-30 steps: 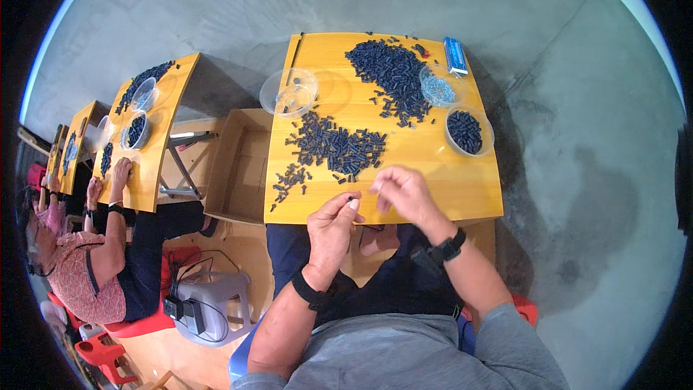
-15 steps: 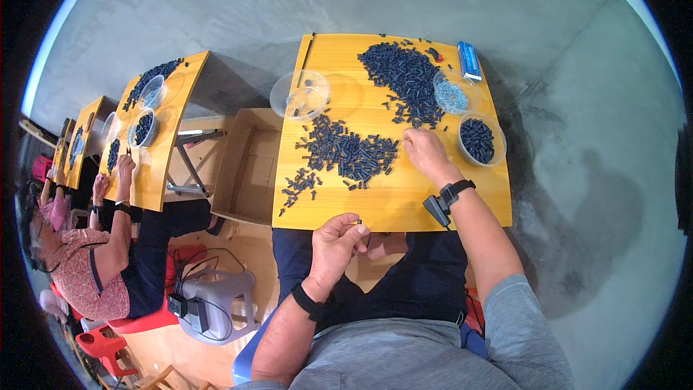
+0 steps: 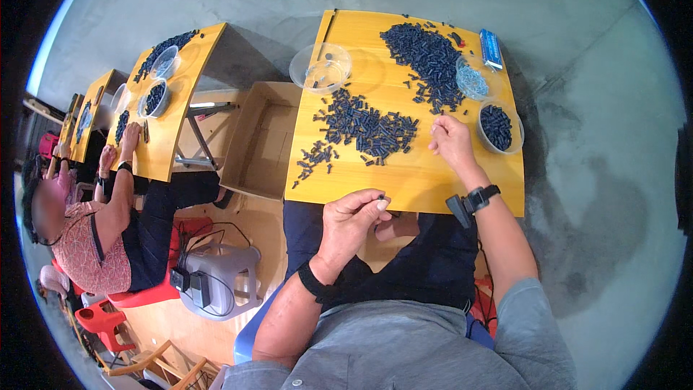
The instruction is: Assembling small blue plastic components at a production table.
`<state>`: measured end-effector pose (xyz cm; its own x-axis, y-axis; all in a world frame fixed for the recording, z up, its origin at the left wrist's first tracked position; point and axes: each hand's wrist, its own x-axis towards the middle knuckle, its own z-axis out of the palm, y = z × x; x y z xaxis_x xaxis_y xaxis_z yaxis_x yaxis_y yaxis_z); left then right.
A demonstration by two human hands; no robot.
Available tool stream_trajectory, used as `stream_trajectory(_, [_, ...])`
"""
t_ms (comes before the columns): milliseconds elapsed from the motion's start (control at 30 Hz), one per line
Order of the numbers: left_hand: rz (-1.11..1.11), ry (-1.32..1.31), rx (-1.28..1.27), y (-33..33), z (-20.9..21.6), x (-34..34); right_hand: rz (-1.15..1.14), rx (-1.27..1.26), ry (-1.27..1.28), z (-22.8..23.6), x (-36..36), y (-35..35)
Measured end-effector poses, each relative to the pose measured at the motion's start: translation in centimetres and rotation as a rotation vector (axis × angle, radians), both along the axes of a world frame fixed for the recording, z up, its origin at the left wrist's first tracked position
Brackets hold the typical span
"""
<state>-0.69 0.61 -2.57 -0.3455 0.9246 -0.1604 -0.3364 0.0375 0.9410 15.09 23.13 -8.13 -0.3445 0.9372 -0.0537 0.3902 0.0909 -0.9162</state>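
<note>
Black piece: small and dark, at the tips of the left hand's thumb and forefinger, just past the table's near edge; its finer shape is too small to tell.
Left hand: thumb and forefinger press together on the black piece; the other fingers curl in behind them.
Right hand: over the table, ahead and to the right of the left fingers; its fingers are bent inward, and whether they pinch anything cannot be told.
Near heap: loose black pieces ahead of the left fingers and left of the right ones, thinning into scattered pieces toward the left.
Far heap: bigger and denser, beyond the right fingers, its tail reaching close to them.
Piece bowl: right of the right fingers, well filled with black pieces.
Blue bits: in a clear bowl beyond the right fingers, beside the far heap.
Left bowl: clear, beyond the near heap from the left fingers, with only a few dark pieces showing.
Progress: one piece is in hand; the near heap may be finished pieces, though this cannot be confirmed. With the far heap large and the piece bowl full, much seems left.
</note>
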Motion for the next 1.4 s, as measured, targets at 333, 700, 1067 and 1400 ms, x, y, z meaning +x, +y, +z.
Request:
stream_trajectory(333, [-0.054, 0.016, 0.045, -0.7, 0.7, 0.3, 0.334, -0.223, 0.293, 9.4, 0.1, -9.3])
stream_trajectory(700, [-0.092, 0.04, 0.048, -1.6, 2.0, 0.8, 0.672, -0.115, 0.219, 13.0, -0.2, -12.6])
stream_trajectory(1067, [-0.146, 0.035, 0.047, -2.1, 1.9, 0.9, 0.755, -0.082, 0.096, 13.6, -0.3, -13.0])
stream_trajectory(1400, [-0.125, 0.055, -0.008, -1.9, 1.9, 0.8, 0.618, -0.163, 0.043, 13.2, -1.0, -13.6])
